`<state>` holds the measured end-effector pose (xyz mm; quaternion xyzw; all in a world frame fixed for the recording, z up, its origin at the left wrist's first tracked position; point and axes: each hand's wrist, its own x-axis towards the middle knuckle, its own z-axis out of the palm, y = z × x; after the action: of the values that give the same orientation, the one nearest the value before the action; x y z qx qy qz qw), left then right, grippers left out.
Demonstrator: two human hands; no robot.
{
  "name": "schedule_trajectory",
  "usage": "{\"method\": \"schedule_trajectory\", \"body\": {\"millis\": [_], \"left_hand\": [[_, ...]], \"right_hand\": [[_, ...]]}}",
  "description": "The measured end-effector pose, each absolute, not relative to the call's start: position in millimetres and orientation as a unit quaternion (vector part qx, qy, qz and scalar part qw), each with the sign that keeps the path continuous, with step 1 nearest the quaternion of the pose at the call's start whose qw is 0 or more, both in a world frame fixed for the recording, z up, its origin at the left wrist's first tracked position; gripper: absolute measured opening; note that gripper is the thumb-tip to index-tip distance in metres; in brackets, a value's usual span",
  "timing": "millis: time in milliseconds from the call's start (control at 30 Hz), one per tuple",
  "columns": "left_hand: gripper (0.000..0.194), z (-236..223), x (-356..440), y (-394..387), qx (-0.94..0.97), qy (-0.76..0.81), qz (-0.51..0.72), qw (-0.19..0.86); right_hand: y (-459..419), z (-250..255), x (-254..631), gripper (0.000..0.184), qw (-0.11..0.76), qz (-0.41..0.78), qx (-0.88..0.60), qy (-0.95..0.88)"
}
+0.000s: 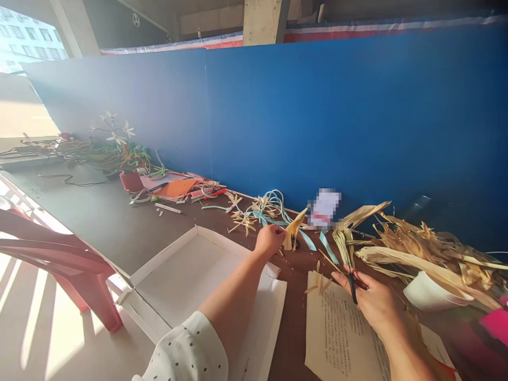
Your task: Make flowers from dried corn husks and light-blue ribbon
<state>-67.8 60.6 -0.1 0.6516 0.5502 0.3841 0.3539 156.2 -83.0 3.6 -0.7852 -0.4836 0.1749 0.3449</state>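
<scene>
My left hand (271, 239) is closed, its fingertips pinching a pale yellow piece of dried husk (294, 230) above the dark table. In my right hand (375, 300) is a black-handled tool that looks like scissors (351, 286); its working end is hard to make out. Just beyond the right hand lies a folded greenish husk strip (344, 244). Small cut husk pieces (318, 282) rest on a printed sheet (337, 330) beneath that hand. Star-shaped husk flowers (243, 218) with pale blue cords (278, 200) lie beyond my left hand.
A heap of dried husks (420, 238) spills over a white bowl (432, 293) at right, near a pink sleeve (496, 325). A shallow white box (162, 260) sits under my left forearm. Orange paper (177, 188) lies farther left. A blue panel (317, 116) backs the table; a red chair (75, 264) stands left.
</scene>
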Motion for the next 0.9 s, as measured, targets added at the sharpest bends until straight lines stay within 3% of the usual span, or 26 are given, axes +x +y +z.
{"method": "schedule_trajectory", "body": {"millis": [133,233,433,567,767,900], "left_hand": [[0.019,-1.8,-62.6,54.5,0.676,0.568,0.333,0.331],[0.021,0.2,-58.5,50.1,0.704,0.553,0.315,0.315],[0.02,1.7,-50.3,41.1,0.733,0.527,0.311,0.296],[0.022,0.3,-50.5,41.4,0.712,0.545,0.308,0.317],[0.025,0.4,-50.8,41.5,0.713,0.548,0.297,0.322],[0.025,1.0,-50.9,40.7,0.723,0.552,0.295,0.293]], "right_hand": [[-86.7,16.0,163.1,0.051,0.277,0.133,-0.843,-0.442],[-89.7,19.0,175.4,0.042,0.235,0.091,-0.873,-0.417],[-90.8,16.4,189.1,0.031,0.169,0.113,-0.88,-0.429],[-87.5,13.3,188.9,0.03,0.169,0.097,-0.891,-0.41],[-86.0,5.9,187.6,0.027,0.266,0.222,-0.862,-0.371],[-90.3,9.6,195.9,0.027,0.192,0.16,-0.883,-0.397]]}}
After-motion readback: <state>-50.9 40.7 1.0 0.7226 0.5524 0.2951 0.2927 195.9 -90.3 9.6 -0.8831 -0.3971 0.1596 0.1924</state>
